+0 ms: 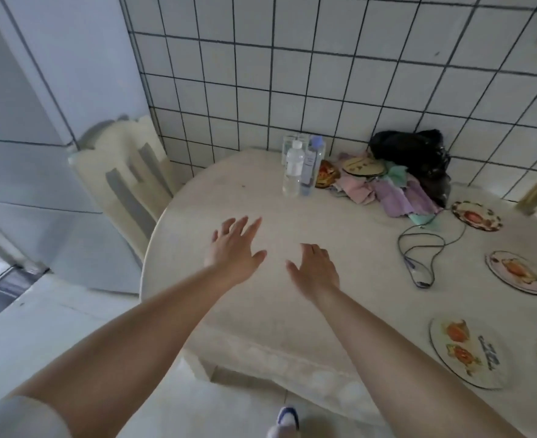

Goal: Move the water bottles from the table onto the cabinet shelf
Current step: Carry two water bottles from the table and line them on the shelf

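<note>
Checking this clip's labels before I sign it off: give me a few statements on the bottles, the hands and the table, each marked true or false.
1. Both hands are empty. True: the left hand and the right hand reach over the table with fingers spread, holding nothing.
2. The white-capped bottle lies on its side. False: it stands upright.
3. The blue-capped bottle stands right beside the white-capped one. True.
4. The bottles stand at the table's near edge. False: they stand at the far side, close to the tiled wall.
5. A cable lies on the table to the right of the hands. True.
</note>
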